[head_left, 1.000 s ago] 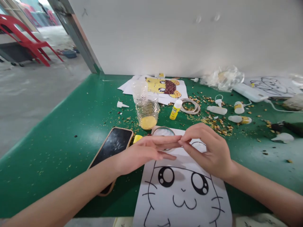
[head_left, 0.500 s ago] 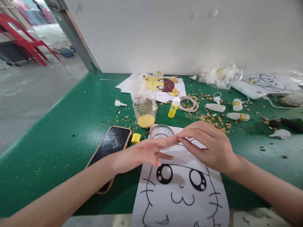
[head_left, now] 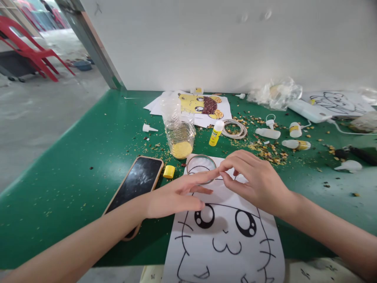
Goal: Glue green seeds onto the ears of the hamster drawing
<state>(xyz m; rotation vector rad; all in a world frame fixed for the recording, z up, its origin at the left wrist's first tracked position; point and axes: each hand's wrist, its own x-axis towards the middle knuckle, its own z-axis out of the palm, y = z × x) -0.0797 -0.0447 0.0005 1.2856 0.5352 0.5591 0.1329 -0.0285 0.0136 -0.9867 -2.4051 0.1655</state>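
Above the paper with a line-drawn cat-like face (head_left: pixel 226 251), my left hand (head_left: pixel 179 194) stretches out, palm down, with its fingers extended and holding nothing. My right hand (head_left: pixel 253 177) is bent in a pinch, thumb and forefinger tips drawn together at the left fingertips. Anything between those tips is too small to make out. Beneath the left fingers, a clear round lid or ring (head_left: pixel 203 159) lies on the top part of the sheet. Behind it stands a yellow glue stick (head_left: pixel 216 133) with a white top. Its yellow cap (head_left: pixel 169 171) rests beside a phone (head_left: pixel 141 179).
A clear plastic jar (head_left: pixel 181 137) with yellow grains stands behind the cap. Further back lie a partly filled picture (head_left: pixel 203 106), a coiled ring (head_left: pixel 235 129) and small glue bottles (head_left: pixel 268 134). Loose seeds (head_left: pixel 273 153) litter the green table (head_left: pixel 73 169). A white panel (head_left: pixel 206 47) rises behind.
The right thumb has come slightly away from the left fingertips, and both hands have shifted a little left. The left thumb now stretches straighter over the drawing.
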